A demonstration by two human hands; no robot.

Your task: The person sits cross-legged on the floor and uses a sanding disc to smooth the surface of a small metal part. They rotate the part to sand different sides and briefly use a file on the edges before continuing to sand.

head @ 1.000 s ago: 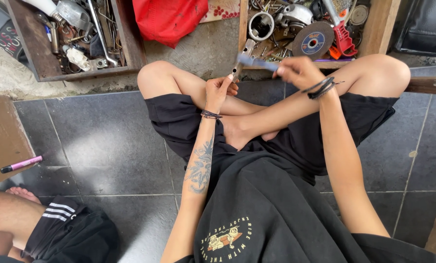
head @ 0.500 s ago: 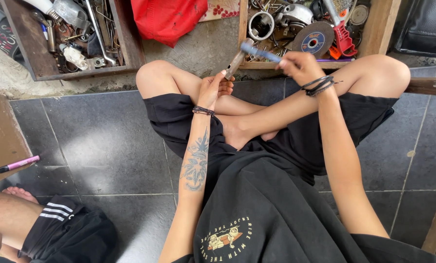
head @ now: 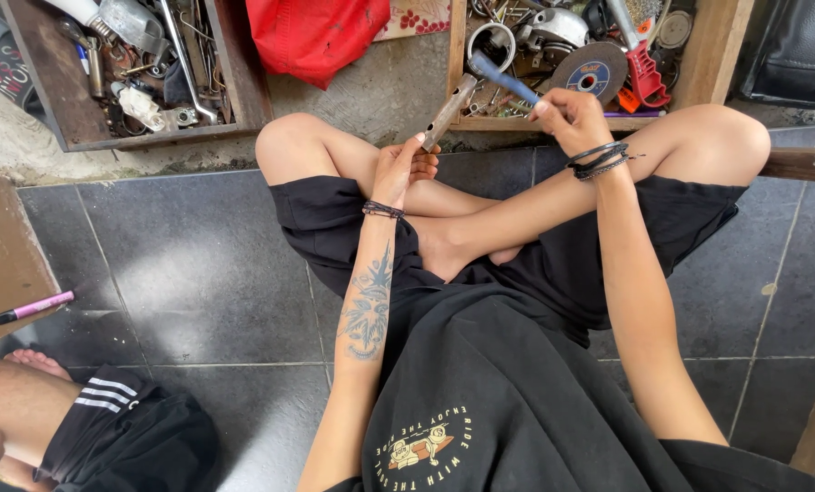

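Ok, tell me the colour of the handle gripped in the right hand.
Blue: the handle in the right hand shows best in the head view.

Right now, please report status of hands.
Left hand holds metal tube. Right hand holds blue-handled tool. Both above crossed legs, nothing blocking.

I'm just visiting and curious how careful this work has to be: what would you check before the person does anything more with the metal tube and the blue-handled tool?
1. Left hand grips the metal tube firmly: ok, fingers wrap its lower end.
2. Right hand holds the blue-handled tool: ok.
3. Tool tip lined up with the tube: cannot tell, the two look close but contact is unclear.
4. Bare legs out of the way: not ok, the knees sit right beneath both hands.
5. Spare parts in reach: ok, the wooden tray of tools lies just ahead.
6. Other person at a distance: ok, off to the left.
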